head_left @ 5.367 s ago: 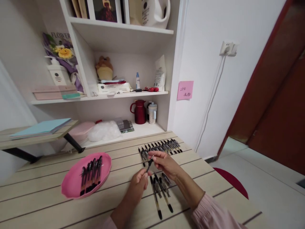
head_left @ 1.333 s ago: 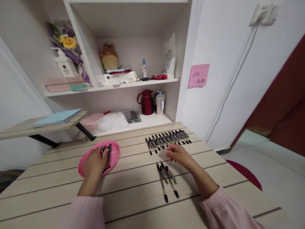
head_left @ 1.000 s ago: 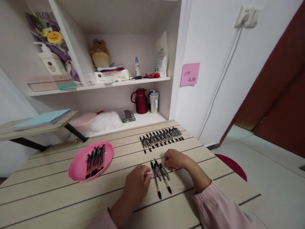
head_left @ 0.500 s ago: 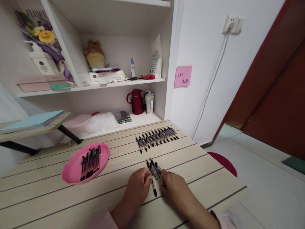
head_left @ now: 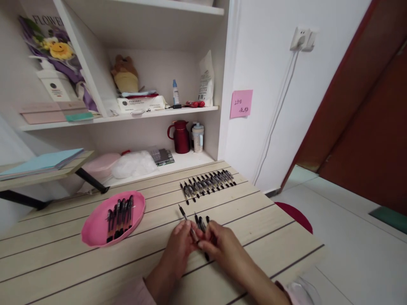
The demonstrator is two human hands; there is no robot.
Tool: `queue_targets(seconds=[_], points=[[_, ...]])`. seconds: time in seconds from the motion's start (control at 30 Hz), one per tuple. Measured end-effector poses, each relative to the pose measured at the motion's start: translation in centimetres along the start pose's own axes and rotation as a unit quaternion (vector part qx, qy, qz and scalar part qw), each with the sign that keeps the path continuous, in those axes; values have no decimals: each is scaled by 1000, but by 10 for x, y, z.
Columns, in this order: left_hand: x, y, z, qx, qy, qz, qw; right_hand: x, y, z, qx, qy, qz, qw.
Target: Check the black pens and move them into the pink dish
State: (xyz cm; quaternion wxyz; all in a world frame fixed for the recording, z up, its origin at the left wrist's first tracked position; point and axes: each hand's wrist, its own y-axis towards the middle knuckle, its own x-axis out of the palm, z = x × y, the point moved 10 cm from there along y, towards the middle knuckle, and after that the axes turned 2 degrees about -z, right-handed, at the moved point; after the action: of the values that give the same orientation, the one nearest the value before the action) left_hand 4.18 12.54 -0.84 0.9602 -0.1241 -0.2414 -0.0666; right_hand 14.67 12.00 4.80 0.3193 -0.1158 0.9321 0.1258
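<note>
While it's held, pen (head_left: 182,211) aslant, tip (head_left: 179,206) pointing away, leftward

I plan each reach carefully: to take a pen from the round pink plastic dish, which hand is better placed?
Probably the left hand: it is nearer the round pink plastic dish; the right hand lies farther away. The left must first release the slim, partly black pen it holds.

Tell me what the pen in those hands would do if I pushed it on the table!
The pen would probably feel stiff: it looks straight in the left hand and right hand. It's likely light, being so slim. On the flat table it might roll, since its barrel looks long and rounded.
</note>
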Motion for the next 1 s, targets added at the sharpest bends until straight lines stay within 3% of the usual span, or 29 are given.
queue_targets(seconds=[0.13,0.27,0.4,0.57,0.67,0.77,0.9,1.0], points=[[-18,-3,-5,-53,-100,67,991,-33,9,35,68,-110,72,989],[-22,-3,-7,-73,-121,85,986,-21,13,55,94,-188,36,977],[-15,-1,4,-17,-59,41,997,-1,12,58,91,-210,25,973],[-13,-2,14,35,88,26,995,-2,8,65,95,-182,-16,979],[-11,-1,19,68,186,20,980,-17,12,64,89,-83,-15,992],[-7,0,17,77,242,3,967,-34,28,52,70,112,22,991],[-3,-1,17,85,294,-8,952,-36,61,36,65,374,52,924],[-4,-3,25,107,314,11,943,-26,79,25,51,471,55,879]])
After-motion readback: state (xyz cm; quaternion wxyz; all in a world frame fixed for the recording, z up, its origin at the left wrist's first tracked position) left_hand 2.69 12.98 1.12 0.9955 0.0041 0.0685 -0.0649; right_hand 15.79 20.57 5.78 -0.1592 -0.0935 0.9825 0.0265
